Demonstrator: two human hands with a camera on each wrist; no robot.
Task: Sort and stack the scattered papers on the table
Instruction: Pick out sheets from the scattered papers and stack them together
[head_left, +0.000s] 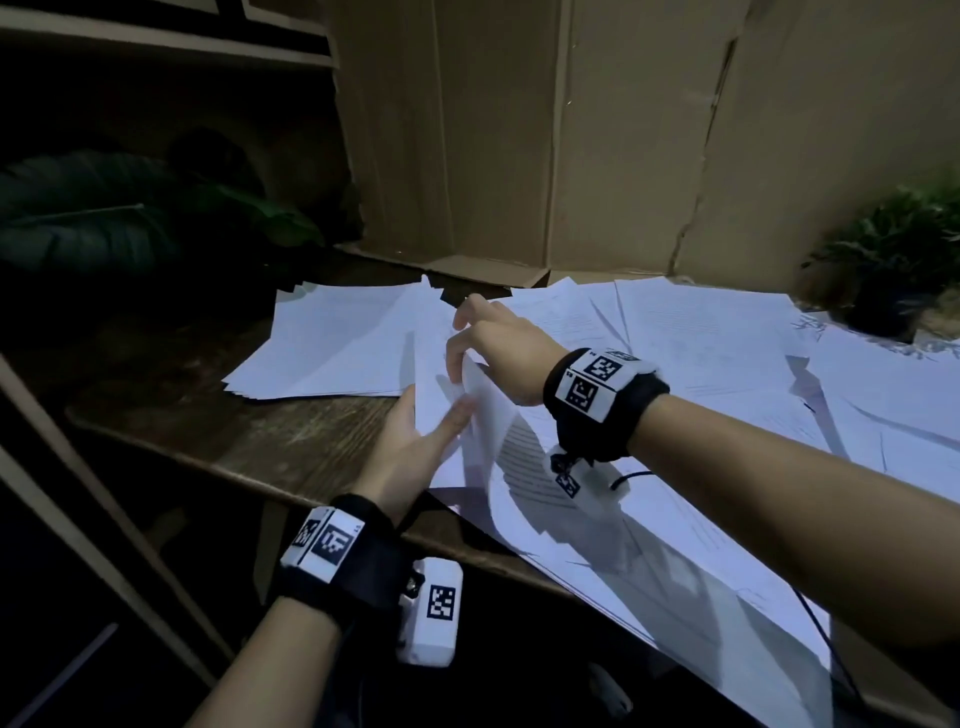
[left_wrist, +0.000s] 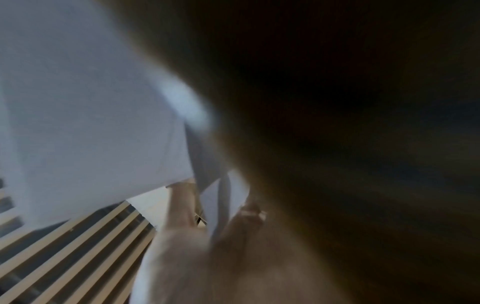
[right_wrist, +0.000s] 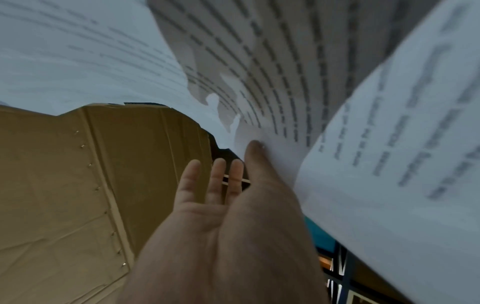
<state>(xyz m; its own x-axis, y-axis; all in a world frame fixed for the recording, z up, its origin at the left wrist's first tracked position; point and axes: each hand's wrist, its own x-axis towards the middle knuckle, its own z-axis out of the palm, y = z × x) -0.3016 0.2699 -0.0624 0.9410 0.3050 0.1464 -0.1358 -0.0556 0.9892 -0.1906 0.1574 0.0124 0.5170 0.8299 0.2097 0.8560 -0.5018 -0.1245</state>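
Near the tabletop's (head_left: 291, 441) front edge, a printed sheet (head_left: 483, 410) is held curled and lifted off the scattered papers (head_left: 727, 364). It is pinched by the right hand (head_left: 498, 353) between thumb and index finger, the other fingers (right_wrist: 215, 181) spread loosely. Its lower edge is supported by the left hand (head_left: 415, 452), fingers straight. A loosely squared stack (head_left: 337, 343) lies toward the far left edge, before cardboard (head_left: 519, 130).
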